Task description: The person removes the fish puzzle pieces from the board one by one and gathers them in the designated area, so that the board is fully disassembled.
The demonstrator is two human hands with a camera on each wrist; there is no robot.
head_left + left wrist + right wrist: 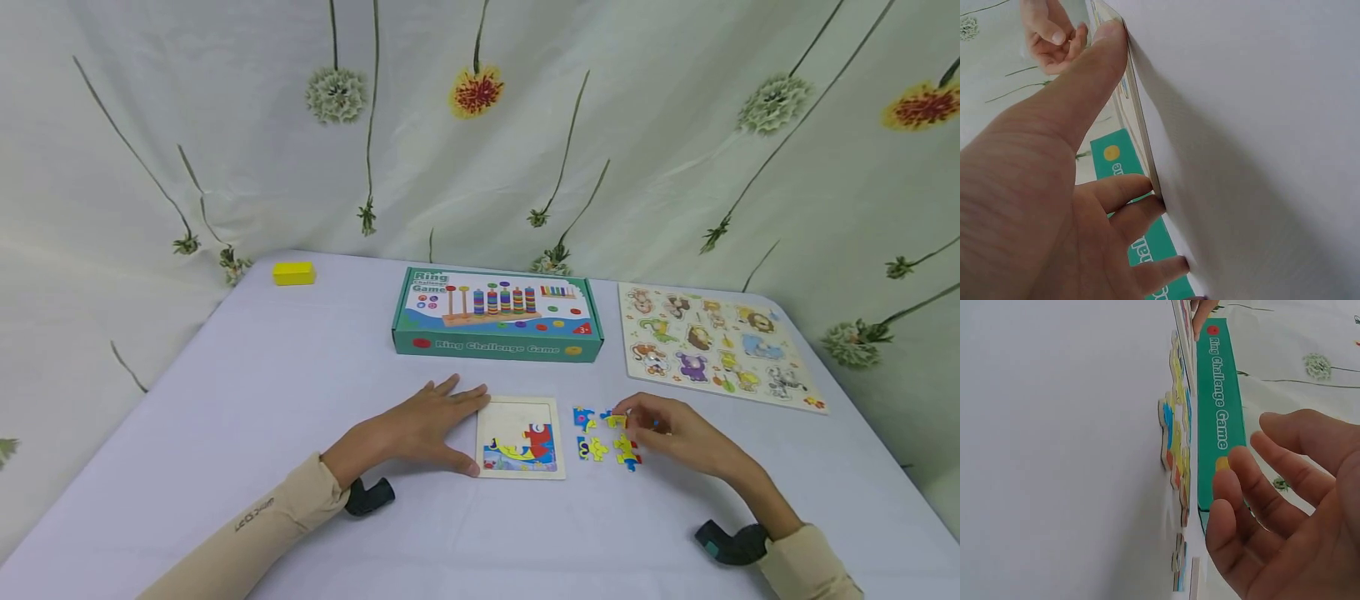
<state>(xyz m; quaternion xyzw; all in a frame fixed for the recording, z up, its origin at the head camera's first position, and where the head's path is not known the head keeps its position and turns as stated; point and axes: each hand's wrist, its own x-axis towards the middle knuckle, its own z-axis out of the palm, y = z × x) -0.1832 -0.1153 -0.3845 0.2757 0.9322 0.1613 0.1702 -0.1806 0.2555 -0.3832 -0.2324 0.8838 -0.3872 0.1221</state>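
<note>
A person in long beige sleeves [247, 537] works at a white-covered worktop [337, 350] with two bare hands, held well apart. The left hand [427, 425] is spread wide, its straight fingers and thumb braced along the left side of a small square puzzle board [512, 419] that lies flat in front of the person. The board is part filled: a yellow, red and blue picture covers its lower right, and bare wood shows above and to the left. Just right of it lie loose puzzle pieces [597, 449], and the right hand [675, 433] hovers over their right side with fingers loosely bent. From the head view its fingertips seem to meet the top right piece, but the right wrist view shows thumb and fingers parted with nothing between them; whether they touch a piece I cannot tell. That low view also shows the pieces' pale wooden edges and one piece [1178, 562] lying apart from the cluster. The left wrist view shows the thumb on the board's edge and fingertips against its side, which the head view shows only from above. Only the head view takes in the whole of the green Ring Challenge Game box [498, 321] behind the board, the animal picture board [697, 337] at the back right and a yellow block [293, 273] at the far left.
</note>
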